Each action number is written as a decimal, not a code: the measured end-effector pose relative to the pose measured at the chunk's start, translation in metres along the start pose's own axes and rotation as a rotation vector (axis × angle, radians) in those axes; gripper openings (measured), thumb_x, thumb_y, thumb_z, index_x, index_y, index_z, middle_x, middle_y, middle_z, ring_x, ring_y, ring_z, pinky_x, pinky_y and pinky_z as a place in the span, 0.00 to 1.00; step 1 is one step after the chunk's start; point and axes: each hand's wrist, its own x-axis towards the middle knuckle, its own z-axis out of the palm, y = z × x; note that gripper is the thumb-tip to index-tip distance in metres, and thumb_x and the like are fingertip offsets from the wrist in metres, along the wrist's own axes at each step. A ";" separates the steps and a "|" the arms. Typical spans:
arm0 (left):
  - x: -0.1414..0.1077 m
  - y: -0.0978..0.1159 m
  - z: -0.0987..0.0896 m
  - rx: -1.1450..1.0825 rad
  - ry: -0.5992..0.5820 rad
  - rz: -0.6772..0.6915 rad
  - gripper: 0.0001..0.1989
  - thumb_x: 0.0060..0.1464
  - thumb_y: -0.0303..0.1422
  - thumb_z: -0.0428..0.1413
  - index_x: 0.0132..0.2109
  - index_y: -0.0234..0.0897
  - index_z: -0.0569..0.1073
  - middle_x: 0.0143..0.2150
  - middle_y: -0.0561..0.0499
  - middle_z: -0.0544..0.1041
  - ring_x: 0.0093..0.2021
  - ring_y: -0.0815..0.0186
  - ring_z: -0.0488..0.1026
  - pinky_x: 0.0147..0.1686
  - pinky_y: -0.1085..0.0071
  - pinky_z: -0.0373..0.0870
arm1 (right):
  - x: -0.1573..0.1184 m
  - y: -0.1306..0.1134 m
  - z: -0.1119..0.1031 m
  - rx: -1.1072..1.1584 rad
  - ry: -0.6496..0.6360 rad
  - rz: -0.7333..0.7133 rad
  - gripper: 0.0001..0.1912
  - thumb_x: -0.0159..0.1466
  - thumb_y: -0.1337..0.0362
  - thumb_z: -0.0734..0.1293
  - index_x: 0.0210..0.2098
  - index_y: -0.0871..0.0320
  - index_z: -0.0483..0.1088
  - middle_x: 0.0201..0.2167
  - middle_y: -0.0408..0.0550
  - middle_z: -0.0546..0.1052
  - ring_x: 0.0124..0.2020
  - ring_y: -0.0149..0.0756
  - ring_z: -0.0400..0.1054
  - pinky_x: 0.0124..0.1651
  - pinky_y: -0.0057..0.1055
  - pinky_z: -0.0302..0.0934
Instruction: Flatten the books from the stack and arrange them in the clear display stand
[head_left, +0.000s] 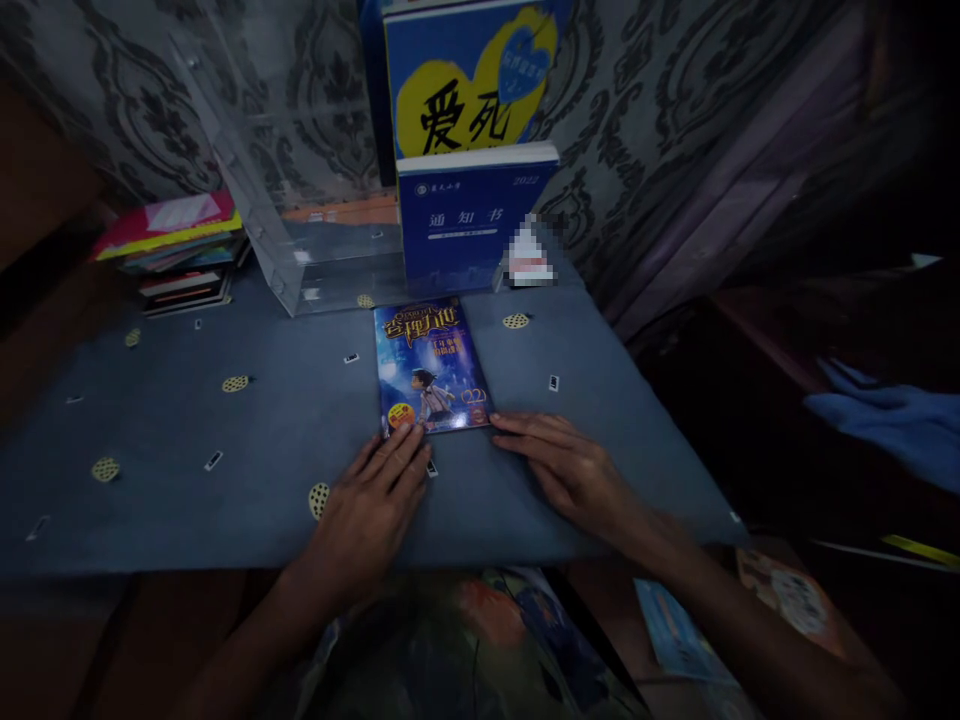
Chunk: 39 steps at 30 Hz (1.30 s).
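Observation:
A blue comic-style book (427, 365) lies flat and closed on the blue-grey tablecloth (292, 440), its cover facing up. My left hand (379, 490) rests palm down at the book's lower left corner, with the fingers stretched out and their tips at its bottom edge. On the other side, my right hand (566, 465) lies with extended fingers, the fingertips touching the lower right corner. Neither hand grips the book.
Behind the book stands a clear acrylic rack (262, 230) holding a dark blue book (476, 215) and a taller blue-and-yellow book (472, 80). A stack of books (184, 250) sits at the back left. Blue cloth (885, 410) lies off the table's right side.

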 end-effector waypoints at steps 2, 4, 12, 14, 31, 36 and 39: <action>-0.006 -0.003 -0.003 -0.025 -0.002 -0.023 0.21 0.70 0.30 0.43 0.66 0.36 0.66 0.68 0.42 0.67 0.69 0.57 0.63 0.65 0.54 0.68 | 0.002 -0.001 0.000 -0.006 0.008 0.001 0.20 0.68 0.74 0.60 0.54 0.52 0.74 0.54 0.51 0.80 0.56 0.43 0.74 0.57 0.50 0.70; -0.010 -0.005 -0.004 -0.051 0.000 -0.056 0.21 0.70 0.31 0.43 0.66 0.36 0.66 0.68 0.41 0.67 0.69 0.57 0.64 0.65 0.54 0.68 | 0.004 -0.003 0.000 -0.021 0.028 -0.013 0.19 0.69 0.73 0.61 0.54 0.52 0.74 0.52 0.51 0.80 0.56 0.44 0.74 0.56 0.50 0.71; -0.007 -0.011 -0.006 -0.161 0.005 -0.142 0.25 0.70 0.31 0.44 0.72 0.40 0.55 0.68 0.44 0.68 0.68 0.61 0.65 0.66 0.56 0.66 | 0.016 -0.003 0.004 -0.078 0.033 0.004 0.20 0.69 0.70 0.62 0.58 0.52 0.72 0.51 0.51 0.81 0.54 0.44 0.74 0.55 0.47 0.71; -0.002 -0.016 -0.006 -0.170 -0.016 -0.150 0.26 0.70 0.32 0.44 0.72 0.40 0.53 0.68 0.45 0.67 0.68 0.61 0.64 0.66 0.57 0.65 | 0.021 0.001 0.007 -0.108 0.014 0.016 0.19 0.70 0.69 0.62 0.58 0.53 0.73 0.52 0.51 0.81 0.54 0.44 0.74 0.55 0.47 0.71; 0.098 -0.097 0.039 -0.308 0.070 -0.394 0.21 0.63 0.37 0.52 0.61 0.36 0.67 0.67 0.34 0.65 0.67 0.46 0.63 0.63 0.45 0.61 | 0.110 0.047 0.034 -0.245 -0.042 0.115 0.17 0.68 0.70 0.61 0.52 0.63 0.76 0.53 0.61 0.79 0.53 0.48 0.74 0.58 0.50 0.66; 0.112 -0.107 0.045 -0.756 0.319 -0.503 0.21 0.57 0.35 0.57 0.58 0.40 0.69 0.58 0.42 0.72 0.62 0.52 0.68 0.62 0.52 0.64 | 0.105 0.053 0.043 -0.227 0.037 0.152 0.18 0.68 0.69 0.61 0.54 0.63 0.75 0.55 0.60 0.78 0.56 0.48 0.71 0.59 0.49 0.65; 0.115 -0.117 0.042 -1.161 0.461 -0.710 0.21 0.51 0.32 0.62 0.53 0.39 0.71 0.51 0.44 0.75 0.52 0.57 0.75 0.54 0.61 0.72 | 0.101 0.054 0.048 -0.206 0.068 0.179 0.19 0.67 0.69 0.62 0.55 0.65 0.74 0.57 0.61 0.76 0.57 0.50 0.70 0.60 0.50 0.64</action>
